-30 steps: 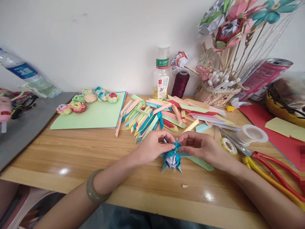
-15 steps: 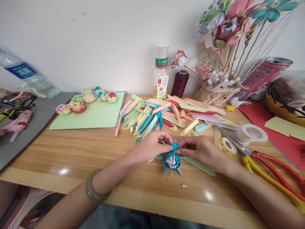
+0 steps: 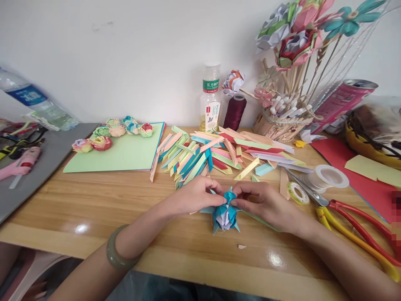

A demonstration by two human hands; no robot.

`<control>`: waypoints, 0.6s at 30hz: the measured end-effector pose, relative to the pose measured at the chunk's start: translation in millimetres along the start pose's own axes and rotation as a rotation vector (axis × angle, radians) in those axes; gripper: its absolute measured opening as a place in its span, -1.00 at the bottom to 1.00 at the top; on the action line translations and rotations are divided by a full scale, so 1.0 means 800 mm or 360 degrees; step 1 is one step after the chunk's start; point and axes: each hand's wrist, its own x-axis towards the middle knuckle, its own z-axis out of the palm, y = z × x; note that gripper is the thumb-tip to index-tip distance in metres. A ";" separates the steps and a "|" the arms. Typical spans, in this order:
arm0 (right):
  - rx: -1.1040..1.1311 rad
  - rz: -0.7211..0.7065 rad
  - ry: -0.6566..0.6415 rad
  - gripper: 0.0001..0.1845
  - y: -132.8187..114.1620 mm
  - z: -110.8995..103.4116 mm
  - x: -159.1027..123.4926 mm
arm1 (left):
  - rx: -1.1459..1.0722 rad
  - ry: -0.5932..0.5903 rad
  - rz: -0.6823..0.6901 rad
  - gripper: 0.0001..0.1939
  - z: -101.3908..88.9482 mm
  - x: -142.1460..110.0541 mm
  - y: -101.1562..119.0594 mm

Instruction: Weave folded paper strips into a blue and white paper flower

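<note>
A paper flower (image 3: 224, 217) in blue and pale lilac, with pointed light-blue tips sticking outward, is held just above or on the wooden table. My left hand (image 3: 202, 195) pinches its upper blue folds from the left, thumb toward the middle. From the other side, my right hand (image 3: 261, 202) closes thumb and fingers on the same folds. A thin thread loops at the flower's lower edge. Partly under my right hand lies a green paper strip (image 3: 265, 223). Some fingertips are hidden behind the folds.
Folded paper strips (image 3: 200, 154) spread behind my hands. Scissors (image 3: 319, 200), a tape roll (image 3: 297, 193) and a white spool (image 3: 332, 177) lie right. Small paper flowers (image 3: 102, 143) sit on green paper (image 3: 125, 161) at left. A bottle (image 3: 210, 100) and thread cone (image 3: 235, 113) stand behind.
The flower has tilted slightly, showing more of its lilac centre. Both hands keep their pinch on it with small finger shifts. The camera view has moved a little.
</note>
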 end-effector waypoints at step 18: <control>-0.0097 -0.0080 0.0318 -0.79 -0.019 -0.011 0.001 | -0.0680 -0.0031 0.0030 -0.79 0.007 -0.009 0.023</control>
